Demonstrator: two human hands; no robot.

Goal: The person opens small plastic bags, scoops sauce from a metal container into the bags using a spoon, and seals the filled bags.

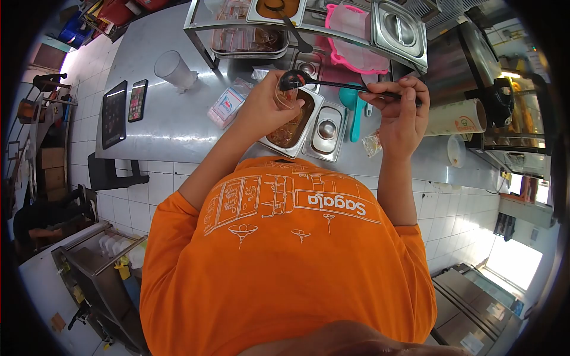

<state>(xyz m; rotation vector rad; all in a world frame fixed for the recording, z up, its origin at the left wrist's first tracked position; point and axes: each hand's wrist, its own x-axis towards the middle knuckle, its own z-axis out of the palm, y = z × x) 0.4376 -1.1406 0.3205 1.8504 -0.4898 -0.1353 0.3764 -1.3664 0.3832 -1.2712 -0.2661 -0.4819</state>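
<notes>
My left hand is closed round a small clear cup, above a steel pan of brown sauce. In my right hand is the handle of a black ladle, which reaches left so that its bowl sits at the cup's mouth. Something reddish shows in the bowl. Right of the sauce pan is a lidded steel container. A teal spoon lies beside it, near a small plastic bag.
A steel shelf with pans and a pink tray stands over the counter's back. Leftward are a clear container, a packet, a phone and a tablet. A rolled tube lies right.
</notes>
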